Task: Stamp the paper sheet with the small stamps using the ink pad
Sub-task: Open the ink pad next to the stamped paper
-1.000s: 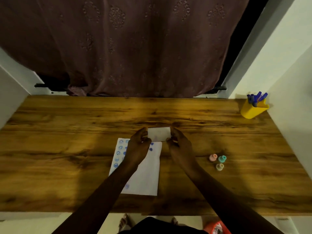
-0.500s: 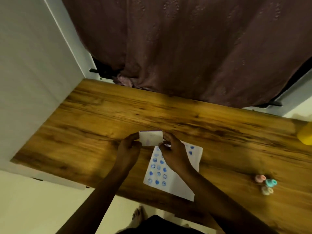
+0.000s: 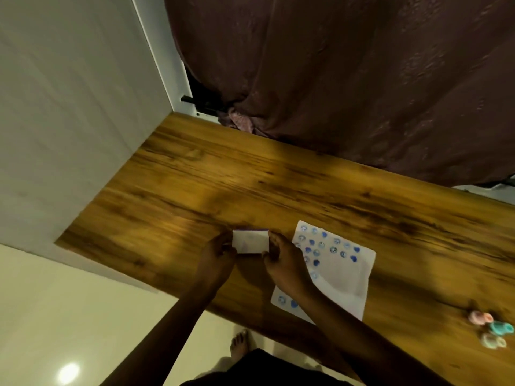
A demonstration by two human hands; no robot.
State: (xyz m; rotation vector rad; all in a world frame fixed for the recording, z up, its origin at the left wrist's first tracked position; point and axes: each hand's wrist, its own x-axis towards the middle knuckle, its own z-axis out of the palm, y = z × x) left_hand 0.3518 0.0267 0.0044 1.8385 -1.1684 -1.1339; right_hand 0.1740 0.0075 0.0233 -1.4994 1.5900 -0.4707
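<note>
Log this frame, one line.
hands: left and right hold ink pad | paper sheet: stamped | stamps: on desk

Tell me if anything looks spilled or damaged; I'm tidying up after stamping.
Nothing is spilled or broken. The paper sheet lies flat but askew to the table edge. Three small stamps sit bunched together at the right. Both hands hold a small white box.

surface: wooden table [image 3: 195, 190] | on it: stamped paper sheet [image 3: 345, 277], three small stamps [image 3: 490, 328]
</note>
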